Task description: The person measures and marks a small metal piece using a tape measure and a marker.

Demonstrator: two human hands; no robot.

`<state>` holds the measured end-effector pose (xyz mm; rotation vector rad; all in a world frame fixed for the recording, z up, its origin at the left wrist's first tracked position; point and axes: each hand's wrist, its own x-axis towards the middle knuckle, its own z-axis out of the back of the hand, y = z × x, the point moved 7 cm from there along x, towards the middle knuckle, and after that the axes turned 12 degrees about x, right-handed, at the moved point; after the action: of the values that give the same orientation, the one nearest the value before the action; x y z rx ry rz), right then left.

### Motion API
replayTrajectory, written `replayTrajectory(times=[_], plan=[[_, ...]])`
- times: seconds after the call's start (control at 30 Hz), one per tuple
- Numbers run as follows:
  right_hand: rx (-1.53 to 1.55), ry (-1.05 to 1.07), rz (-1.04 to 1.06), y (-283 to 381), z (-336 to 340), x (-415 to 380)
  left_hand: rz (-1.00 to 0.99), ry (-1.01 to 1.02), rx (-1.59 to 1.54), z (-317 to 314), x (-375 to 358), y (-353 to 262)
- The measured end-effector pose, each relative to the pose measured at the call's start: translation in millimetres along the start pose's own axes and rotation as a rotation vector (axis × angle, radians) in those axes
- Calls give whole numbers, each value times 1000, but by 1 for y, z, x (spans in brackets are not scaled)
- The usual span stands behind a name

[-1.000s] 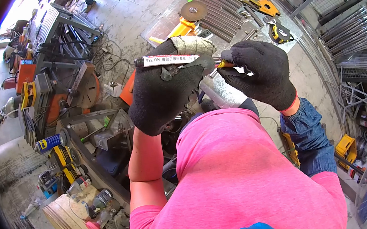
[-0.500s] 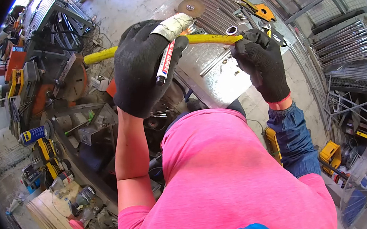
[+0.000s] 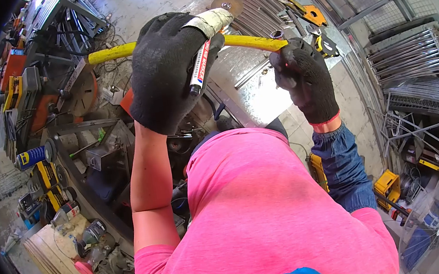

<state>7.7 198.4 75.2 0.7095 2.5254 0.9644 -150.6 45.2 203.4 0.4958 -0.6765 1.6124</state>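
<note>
My left hand (image 3: 170, 69), in a black glove with whitish tape round a finger, is closed around a yellow strip (image 3: 251, 41) that extends out past both sides of the hand. A white and red marker (image 3: 200, 68) with a black end is also held in it, against the palm side. My right hand (image 3: 304, 72), gloved in black with a red cuff edge, pinches the strip's right end. Below the strip, between the hands, shows a shiny metal sheet (image 3: 266, 95).
Metal rods (image 3: 251, 12), a round disc (image 3: 228, 5), an orange tool (image 3: 315, 15) and a tape measure (image 3: 325, 45) lie ahead. Racked bars (image 3: 406, 54) stand right, with a fan (image 3: 433, 223) lower right. A spray can (image 3: 32, 157) and machinery are at left.
The view has shifted slightly. My right hand has moved a little left and down with the strip's end, and the strip now slopes more. Both hands keep their hold.
</note>
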Motion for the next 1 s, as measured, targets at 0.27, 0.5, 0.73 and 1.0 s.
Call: replayTrajectory(times=[0.27, 0.5, 0.73, 1.0], plan=[[2, 24, -2, 1, -1, -1, 41, 41, -35, -1, -1, 0], [21, 47, -10, -1, 2, 0, -49, 16, 50, 15, 2, -20], [70, 59, -25, -7, 2, 1, -86, 90, 76, 39, 7, -48], [12, 57, 16, -8, 1, -1, -19, 59, -41, 51, 3, -57]])
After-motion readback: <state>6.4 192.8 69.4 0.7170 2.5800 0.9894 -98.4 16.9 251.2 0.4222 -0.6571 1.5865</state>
